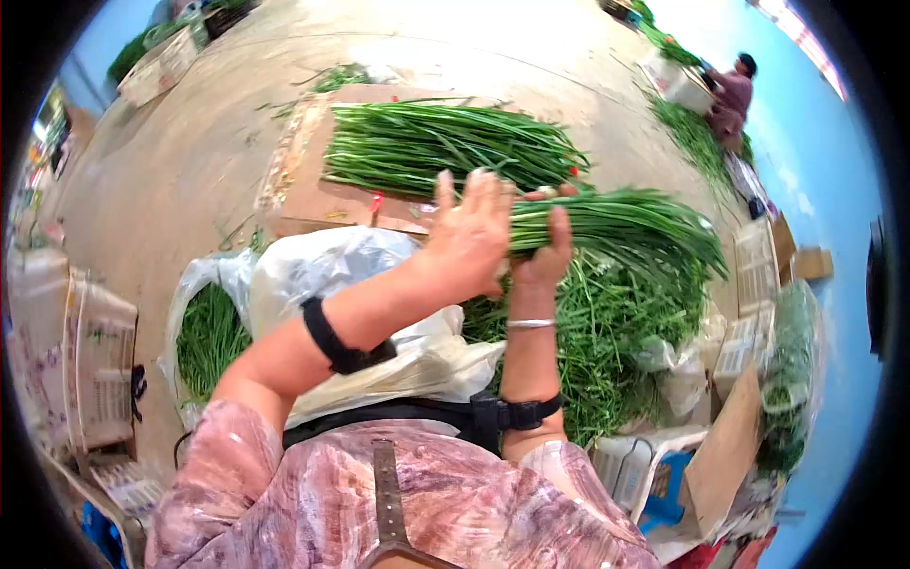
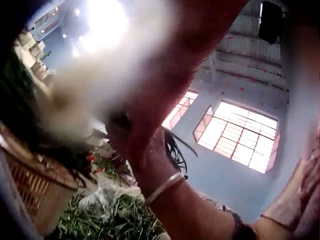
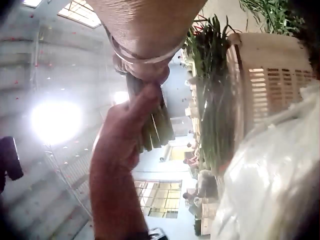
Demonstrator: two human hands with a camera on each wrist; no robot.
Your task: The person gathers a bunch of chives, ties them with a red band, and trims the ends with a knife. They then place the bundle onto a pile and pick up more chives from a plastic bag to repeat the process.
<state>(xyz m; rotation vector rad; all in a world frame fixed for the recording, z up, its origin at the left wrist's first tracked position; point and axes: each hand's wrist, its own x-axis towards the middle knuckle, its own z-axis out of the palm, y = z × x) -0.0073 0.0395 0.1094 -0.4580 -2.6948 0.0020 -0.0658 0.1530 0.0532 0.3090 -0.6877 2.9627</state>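
Observation:
My right hand (image 1: 542,258) grips a bunch of chives (image 1: 626,228), thumb over the stems, the green leaves fanning out to the right. Against the pale stem ends lies my left hand (image 1: 474,232), its fingers straight and pointing up and away. In the right wrist view the left hand (image 3: 125,125) sits close by the stems (image 3: 157,127). The bracelet (image 2: 165,186) on the right wrist shows in the left wrist view, where glare and blur hide much of the bunch. Just beyond the hands, a large pile of chives (image 1: 445,142) lies on a cardboard sheet (image 1: 308,190).
The cardboard rests on a plastic crate (image 3: 275,90). White plastic sheeting (image 1: 322,261) covers the lap area. Loose greens (image 1: 616,332) are heaped at right, and a bag of chives (image 1: 210,332) stands at left. Crates (image 1: 100,360) line the sides; another person (image 1: 732,100) works far right.

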